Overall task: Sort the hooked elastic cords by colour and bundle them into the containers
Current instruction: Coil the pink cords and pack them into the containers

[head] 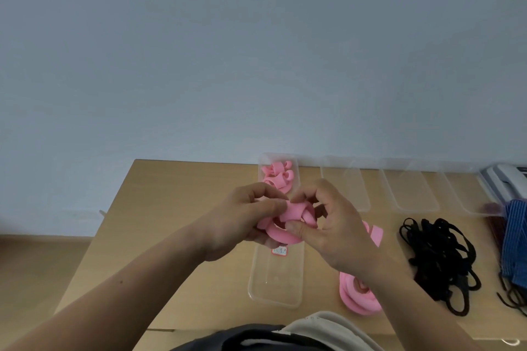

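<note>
Black cords (439, 259) lie heaped on the right of the table (171, 208), blue striped cords (516, 242) sit at the edge, and a pink coil (356, 296) rests near the front. 2 hands hide the long clear container's (273, 279) middle, and pink bundles (278, 177) fill its far end (other clear containers (410, 188) line the wall). Left hand (242, 219) and right hand (333, 225) both pinch 1 flat, looped pink cord (291, 216) above it.

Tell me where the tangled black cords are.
In the head view, the tangled pile of black elastic cords lies on the right of the wooden table, between a pink coiled band and blue striped cords.
</note>
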A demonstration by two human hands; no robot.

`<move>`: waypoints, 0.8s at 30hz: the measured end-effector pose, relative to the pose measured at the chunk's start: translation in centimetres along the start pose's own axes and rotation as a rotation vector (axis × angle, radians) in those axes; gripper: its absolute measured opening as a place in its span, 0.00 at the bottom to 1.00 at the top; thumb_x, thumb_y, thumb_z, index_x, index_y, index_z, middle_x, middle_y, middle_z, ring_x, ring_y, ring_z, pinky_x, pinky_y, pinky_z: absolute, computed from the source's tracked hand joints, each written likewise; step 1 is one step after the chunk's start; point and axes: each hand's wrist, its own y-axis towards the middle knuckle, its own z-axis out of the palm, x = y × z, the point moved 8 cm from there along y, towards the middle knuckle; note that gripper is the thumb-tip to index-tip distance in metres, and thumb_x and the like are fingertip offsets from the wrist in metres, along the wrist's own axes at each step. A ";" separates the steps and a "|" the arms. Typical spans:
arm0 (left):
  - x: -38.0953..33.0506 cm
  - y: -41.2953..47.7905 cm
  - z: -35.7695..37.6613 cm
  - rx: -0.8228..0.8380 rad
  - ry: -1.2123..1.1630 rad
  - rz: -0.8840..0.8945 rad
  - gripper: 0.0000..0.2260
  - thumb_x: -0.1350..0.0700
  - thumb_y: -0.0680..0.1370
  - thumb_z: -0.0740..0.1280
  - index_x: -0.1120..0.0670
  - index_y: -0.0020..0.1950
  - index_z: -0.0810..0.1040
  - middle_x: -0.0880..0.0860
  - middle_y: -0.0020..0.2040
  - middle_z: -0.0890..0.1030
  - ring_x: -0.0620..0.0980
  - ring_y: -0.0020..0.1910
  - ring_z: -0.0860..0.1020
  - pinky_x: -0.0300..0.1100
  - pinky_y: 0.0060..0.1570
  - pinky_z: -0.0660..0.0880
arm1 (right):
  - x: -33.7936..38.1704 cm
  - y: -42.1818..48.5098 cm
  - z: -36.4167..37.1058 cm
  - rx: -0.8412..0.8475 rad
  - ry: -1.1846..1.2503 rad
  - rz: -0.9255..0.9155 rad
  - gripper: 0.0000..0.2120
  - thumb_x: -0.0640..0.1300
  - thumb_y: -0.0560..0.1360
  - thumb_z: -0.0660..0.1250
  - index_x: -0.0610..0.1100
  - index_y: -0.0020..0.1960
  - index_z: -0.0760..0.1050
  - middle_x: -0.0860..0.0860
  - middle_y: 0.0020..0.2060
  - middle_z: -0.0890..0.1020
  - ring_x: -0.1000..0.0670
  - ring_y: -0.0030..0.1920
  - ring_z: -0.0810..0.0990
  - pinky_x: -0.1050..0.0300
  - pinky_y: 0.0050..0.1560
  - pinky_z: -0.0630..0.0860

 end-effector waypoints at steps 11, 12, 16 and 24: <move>-0.5 0.4 0.3 0.021 -0.010 0.170 0.14 0.65 0.72 0.73 0.60 0.58 0.78 0.64 0.48 0.82 0.54 0.42 0.82 0.44 0.44 0.79 | -0.3 -0.1 -0.6 0.109 0.155 -0.045 0.15 0.48 0.67 0.74 0.53 0.50 0.74 0.54 0.50 0.79 0.47 0.50 0.79 0.53 0.50 0.77; -0.6 0.5 0.1 0.012 0.029 0.195 0.14 0.66 0.73 0.73 0.59 0.57 0.79 0.64 0.49 0.82 0.54 0.42 0.81 0.44 0.45 0.79 | -0.5 -0.1 -0.6 0.142 0.199 -0.020 0.16 0.50 0.67 0.73 0.52 0.53 0.74 0.53 0.51 0.80 0.46 0.50 0.79 0.51 0.51 0.77; -0.7 0.5 0.1 0.038 0.109 0.276 0.15 0.63 0.72 0.74 0.55 0.57 0.80 0.62 0.52 0.82 0.54 0.47 0.81 0.49 0.51 0.79 | -1.4 0.3 -0.6 0.103 0.231 0.091 0.16 0.56 0.68 0.71 0.56 0.55 0.78 0.53 0.46 0.83 0.46 0.48 0.80 0.48 0.53 0.79; -0.6 0.1 -0.1 -0.090 0.165 0.368 0.16 0.51 0.68 0.75 0.52 0.53 0.78 0.57 0.48 0.83 0.52 0.42 0.80 0.50 0.43 0.78 | -0.8 0.7 -0.8 0.006 0.239 0.127 0.05 0.48 0.73 0.72 0.50 0.48 0.83 0.44 0.32 0.81 0.49 0.29 0.77 0.50 0.34 0.76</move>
